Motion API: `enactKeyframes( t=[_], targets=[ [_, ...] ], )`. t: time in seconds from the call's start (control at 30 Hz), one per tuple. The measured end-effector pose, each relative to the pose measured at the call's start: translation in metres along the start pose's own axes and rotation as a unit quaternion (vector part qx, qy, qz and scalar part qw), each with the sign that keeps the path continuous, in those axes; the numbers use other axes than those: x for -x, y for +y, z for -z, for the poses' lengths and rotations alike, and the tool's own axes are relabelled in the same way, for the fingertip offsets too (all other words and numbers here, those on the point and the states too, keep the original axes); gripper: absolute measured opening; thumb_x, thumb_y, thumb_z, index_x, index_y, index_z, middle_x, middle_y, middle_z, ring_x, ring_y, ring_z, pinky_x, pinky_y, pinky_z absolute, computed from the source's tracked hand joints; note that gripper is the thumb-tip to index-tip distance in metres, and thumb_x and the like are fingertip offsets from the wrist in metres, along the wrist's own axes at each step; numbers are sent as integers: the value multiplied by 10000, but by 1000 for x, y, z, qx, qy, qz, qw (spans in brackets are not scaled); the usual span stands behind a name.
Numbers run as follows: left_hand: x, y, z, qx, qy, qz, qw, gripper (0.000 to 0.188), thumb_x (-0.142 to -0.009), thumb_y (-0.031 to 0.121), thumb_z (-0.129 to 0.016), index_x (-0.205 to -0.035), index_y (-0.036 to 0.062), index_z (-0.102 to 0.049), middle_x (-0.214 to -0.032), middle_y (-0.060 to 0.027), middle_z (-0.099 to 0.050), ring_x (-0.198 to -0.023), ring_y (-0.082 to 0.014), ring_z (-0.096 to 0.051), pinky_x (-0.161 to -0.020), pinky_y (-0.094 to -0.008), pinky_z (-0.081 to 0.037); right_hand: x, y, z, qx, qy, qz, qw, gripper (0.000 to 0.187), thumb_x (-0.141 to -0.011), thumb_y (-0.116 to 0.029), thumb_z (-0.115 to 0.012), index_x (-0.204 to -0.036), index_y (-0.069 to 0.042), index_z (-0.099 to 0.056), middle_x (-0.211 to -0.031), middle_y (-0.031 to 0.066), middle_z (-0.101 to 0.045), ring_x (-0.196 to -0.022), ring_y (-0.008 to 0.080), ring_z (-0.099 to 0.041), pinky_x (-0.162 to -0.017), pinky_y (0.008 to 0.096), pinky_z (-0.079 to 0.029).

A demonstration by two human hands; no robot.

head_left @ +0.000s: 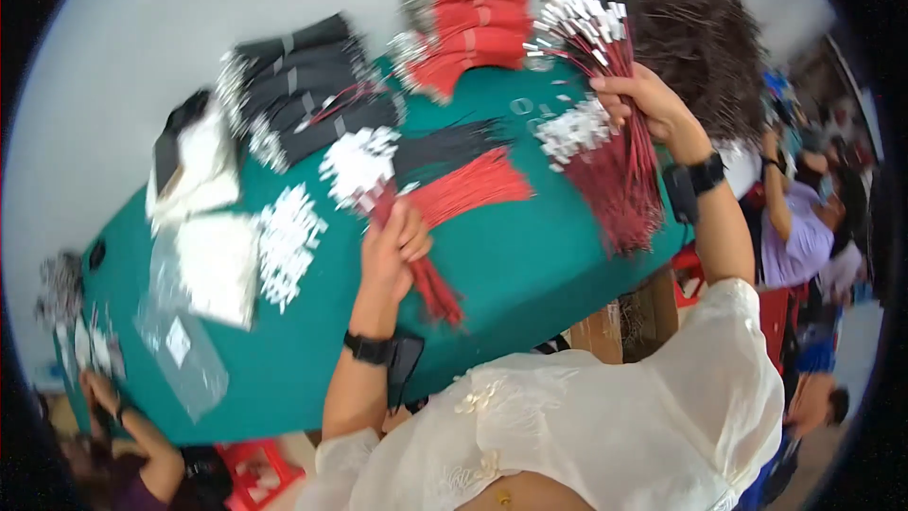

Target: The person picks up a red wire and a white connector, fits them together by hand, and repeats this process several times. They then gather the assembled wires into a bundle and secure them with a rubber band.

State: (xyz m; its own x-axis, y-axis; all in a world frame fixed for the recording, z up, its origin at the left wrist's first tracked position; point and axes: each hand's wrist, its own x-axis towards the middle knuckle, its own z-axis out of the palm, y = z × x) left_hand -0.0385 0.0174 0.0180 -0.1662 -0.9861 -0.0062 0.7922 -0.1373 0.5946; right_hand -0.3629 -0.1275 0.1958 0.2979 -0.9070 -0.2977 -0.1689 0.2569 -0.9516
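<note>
My left hand (pixel 390 251) is closed around a bundle of dark red wires (pixel 435 291) with white connectors clustered at its far end. Further right, my right hand (pixel 653 106) grips a second bundle of dark red wires (pixel 645 175), its white connectors fanned out above my fingers. Beneath that bundle, another heap of dark red wires (pixel 596 189) with white connectors lies on the green table (pixel 326 369). Loose black wires (pixel 449 147) and loose red wires (pixel 480 187) are spread between my hands. Left of my left hand is a pile of white connectors (pixel 288 244).
Tied bundles of black wires (pixel 307 76) and red wires (pixel 478 30) line the far side. A big dark brown wire heap (pixel 695 43) stands far right. At left are an open bag of white pieces (pixel 218 265) and a clear plastic bag (pixel 194 369). Co-workers sit left and right.
</note>
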Motion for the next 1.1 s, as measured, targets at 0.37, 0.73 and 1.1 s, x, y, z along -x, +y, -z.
enactKeyframes(
  t=[0.37,0.73,1.1],
  targets=[
    [-4,-25,10,1,49,-115,992,375,-926,265,-646,-1181,41,-486,-1013,-43,-568,-909,-156,-554,-795,-304,-461,-29,120,-215,117,-195,192,955,532,-829,-158,-717,-1237,22,-426,-1056,168,-610,-847,217,-596,-729,361,-487],
    [-4,-7,10,1,132,-59,990,330,-885,62,-637,-1181,17,-499,-1153,-148,-602,-1081,-271,-582,-979,-424,-458,26,72,-182,415,-155,344,828,440,-839,-209,-682,-1184,36,-565,-1084,230,-625,-994,325,-615,-862,387,-485],
    [-5,-7,6,65,46,-59,995,208,-927,89,-588,-1108,52,-493,-837,-35,-491,-787,-160,-512,-816,-387,-472,-1,129,118,546,257,96,792,414,-773,-376,-741,-870,22,-678,-777,178,-668,-705,312,-644,-665,387,-509]
  ],
)
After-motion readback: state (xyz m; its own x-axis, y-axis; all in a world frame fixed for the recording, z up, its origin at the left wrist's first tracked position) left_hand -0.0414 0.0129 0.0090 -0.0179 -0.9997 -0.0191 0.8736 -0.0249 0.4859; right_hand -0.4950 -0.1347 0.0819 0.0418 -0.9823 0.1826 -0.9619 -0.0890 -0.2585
